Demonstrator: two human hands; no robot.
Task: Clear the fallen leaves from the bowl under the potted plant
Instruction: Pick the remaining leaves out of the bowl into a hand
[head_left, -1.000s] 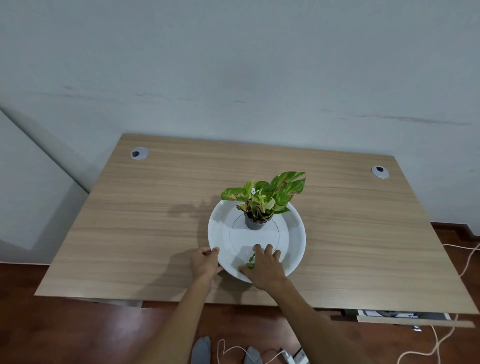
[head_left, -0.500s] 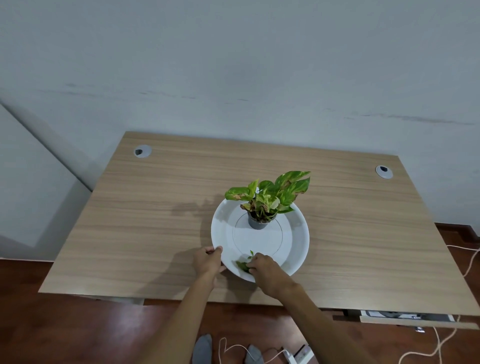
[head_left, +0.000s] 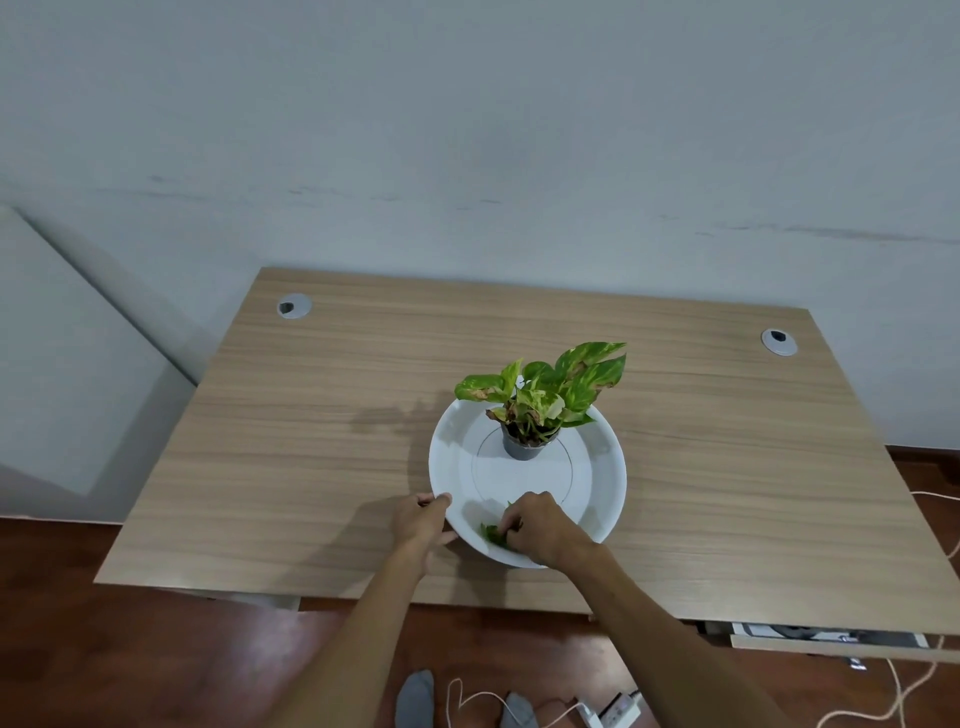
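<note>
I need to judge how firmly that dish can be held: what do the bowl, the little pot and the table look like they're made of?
Bowl: smooth white, faint sheen, thin rim; plastic or glazed ceramic, can't tell which. Pot: small, dark grey, matte; probably plastic. Table: light wood grain in straight bands, flat and even; likely laminate rather than solid wood.

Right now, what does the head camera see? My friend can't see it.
Two hands work at a white bowl on a wooden desk: the left hand grips its near rim while the right hand gathers green fallen leaves inside. A small potted plant stands in the bowl.
</note>
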